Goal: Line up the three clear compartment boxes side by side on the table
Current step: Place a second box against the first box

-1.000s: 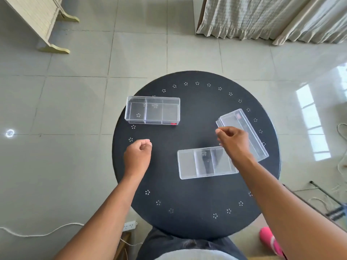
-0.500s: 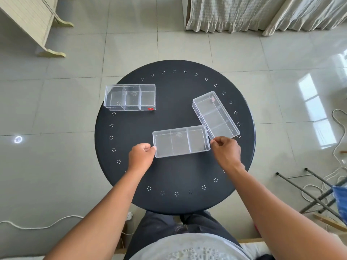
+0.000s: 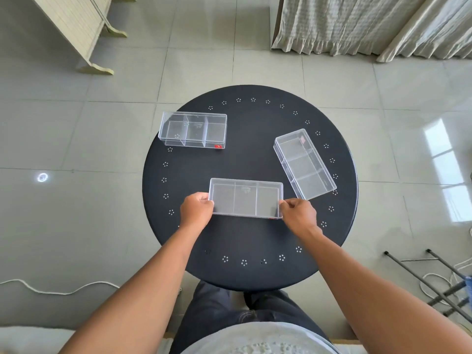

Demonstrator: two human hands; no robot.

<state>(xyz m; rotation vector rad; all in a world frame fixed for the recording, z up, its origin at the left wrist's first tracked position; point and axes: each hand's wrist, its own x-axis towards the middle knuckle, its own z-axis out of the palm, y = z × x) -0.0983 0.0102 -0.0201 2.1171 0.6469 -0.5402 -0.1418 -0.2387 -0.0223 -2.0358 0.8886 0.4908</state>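
Three clear compartment boxes lie on a round black table [image 3: 250, 241]. The middle box [image 3: 245, 197] sits near the table's centre, its long side across my view. My left hand [image 3: 196, 209] grips its left end and my right hand [image 3: 298, 213] grips its right end. A second box [image 3: 192, 130] rests at the far left, roughly parallel to the held one. The third box [image 3: 304, 163] lies at the right, turned at an angle, its near corner close to my right hand.
Tiled floor surrounds the table. A pale wooden furniture piece [image 3: 84, 29] stands at the far left, curtains [image 3: 357, 24] hang at the far right. A white cable [image 3: 51, 290] runs on the floor at left; metal rods [image 3: 429, 279] lie at right.
Both hands have come onto the ends of the middle box. That box has turned from a slight tilt to square with me and now sits apart from the right box.
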